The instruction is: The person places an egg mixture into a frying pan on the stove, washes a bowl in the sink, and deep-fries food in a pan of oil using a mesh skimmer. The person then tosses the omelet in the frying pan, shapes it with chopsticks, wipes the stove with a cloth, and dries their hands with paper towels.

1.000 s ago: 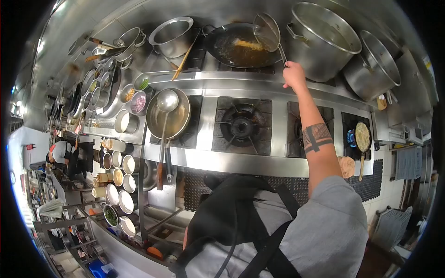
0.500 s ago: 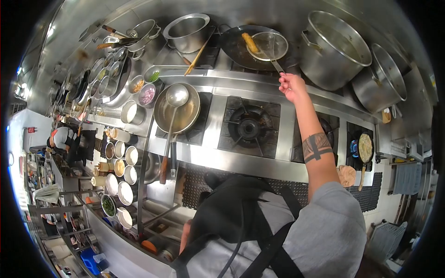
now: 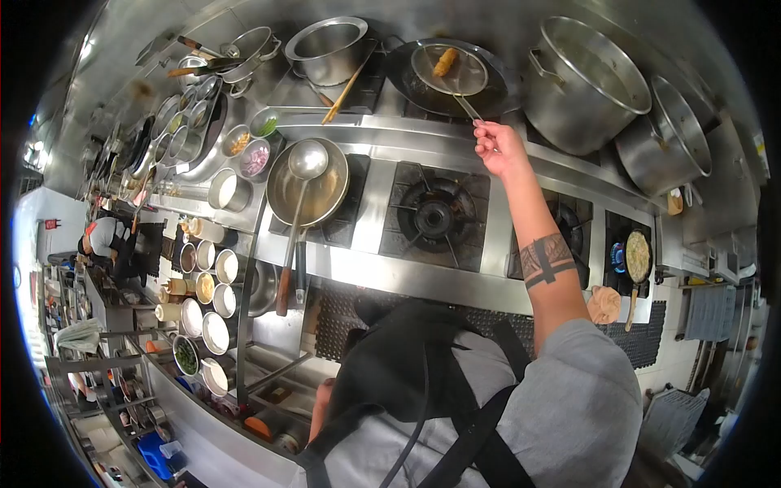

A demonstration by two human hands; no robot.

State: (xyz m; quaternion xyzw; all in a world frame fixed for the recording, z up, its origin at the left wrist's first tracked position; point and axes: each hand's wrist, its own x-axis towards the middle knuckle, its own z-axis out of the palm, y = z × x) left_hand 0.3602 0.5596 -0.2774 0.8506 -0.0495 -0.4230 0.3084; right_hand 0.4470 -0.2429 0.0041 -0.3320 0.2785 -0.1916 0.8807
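My right hand (image 3: 499,146) is closed around the handle of a round mesh strainer (image 3: 468,80). The strainer is over a wide black wok (image 3: 500,85) at the back of the stove. A golden-brown fried piece (image 3: 445,62), long and rounded, lies on the mesh; its exact kind does not show. Of my left arm (image 3: 321,407) only a short stretch appears beside the apron, and the hand is out of view.
Large steel pots (image 3: 590,89) stand right of the wok. At the left, a ladle (image 3: 307,159) rests in a frying pan (image 3: 325,207). A lit burner heats a small pan (image 3: 639,256) at far right. Another person (image 3: 106,236) stands in the left background.
My right hand and the strainer have shifted left. The fried piece, earlier by the strainer's left rim, now lies within the mesh.
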